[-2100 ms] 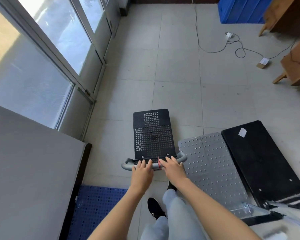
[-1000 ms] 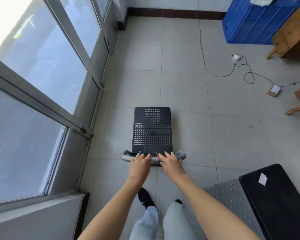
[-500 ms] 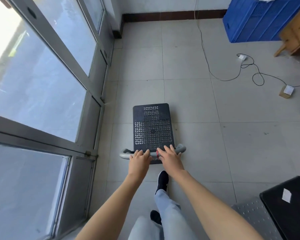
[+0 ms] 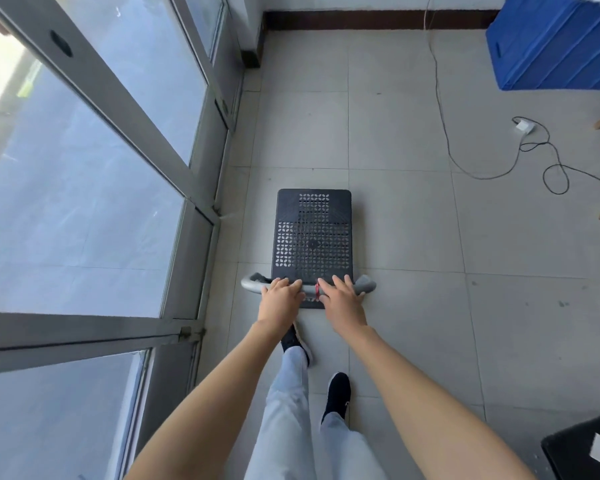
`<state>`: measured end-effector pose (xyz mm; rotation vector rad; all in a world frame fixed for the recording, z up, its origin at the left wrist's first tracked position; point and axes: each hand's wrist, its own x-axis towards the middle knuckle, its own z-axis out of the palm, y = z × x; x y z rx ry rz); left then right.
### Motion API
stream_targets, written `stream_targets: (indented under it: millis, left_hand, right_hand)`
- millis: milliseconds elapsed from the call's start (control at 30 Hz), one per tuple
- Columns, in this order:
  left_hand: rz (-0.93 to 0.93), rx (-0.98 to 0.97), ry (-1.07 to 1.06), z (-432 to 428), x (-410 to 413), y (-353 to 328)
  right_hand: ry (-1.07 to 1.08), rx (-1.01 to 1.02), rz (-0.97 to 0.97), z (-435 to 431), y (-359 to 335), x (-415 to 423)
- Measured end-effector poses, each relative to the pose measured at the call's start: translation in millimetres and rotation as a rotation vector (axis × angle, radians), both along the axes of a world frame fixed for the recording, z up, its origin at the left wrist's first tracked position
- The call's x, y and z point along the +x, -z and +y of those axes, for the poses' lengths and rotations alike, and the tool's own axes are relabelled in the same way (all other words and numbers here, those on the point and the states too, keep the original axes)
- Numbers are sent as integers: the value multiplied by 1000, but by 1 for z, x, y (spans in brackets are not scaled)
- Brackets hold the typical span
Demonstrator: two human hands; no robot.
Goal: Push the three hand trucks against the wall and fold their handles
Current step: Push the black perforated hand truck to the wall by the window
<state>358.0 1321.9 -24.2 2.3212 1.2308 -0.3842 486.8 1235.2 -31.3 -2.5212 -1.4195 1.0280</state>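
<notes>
A small black hand truck (image 4: 314,233) with a perforated deck stands on the tiled floor, pointing at the far wall (image 4: 378,1). Its grey handle (image 4: 252,283) is upright across the near end. My left hand (image 4: 280,299) and my right hand (image 4: 340,299) both grip that handle side by side, a red band between them. A corner of a second, black hand truck (image 4: 582,448) with a white label shows at the bottom right. The third hand truck is out of view.
Glass doors with grey frames (image 4: 201,174) run along the left, close to the truck. A blue crate (image 4: 555,46) stands at the far right. A black cable (image 4: 444,126) with a white plug (image 4: 523,126) lies on the floor at right. A dark skirting (image 4: 378,24) lines the far wall.
I have walked forward with the small black hand truck, both hands on its handle. The far wall has come closer, and the grey and black trucks have slid behind me to the right.
</notes>
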Motion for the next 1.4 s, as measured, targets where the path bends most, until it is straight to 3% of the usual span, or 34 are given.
stream_targets:
  millis: [900,1133,1400]
  left_hand:
    - [-5,65,19,451,169,9]
    - [-3,-3,15,572,230,5]
    - [-12,63,79,710,306,6]
  right_hand:
    - [49,30,7,454,6,170]
    - [68,-13,46,571,0,233]
    - [86,-22,11,709,3,310]
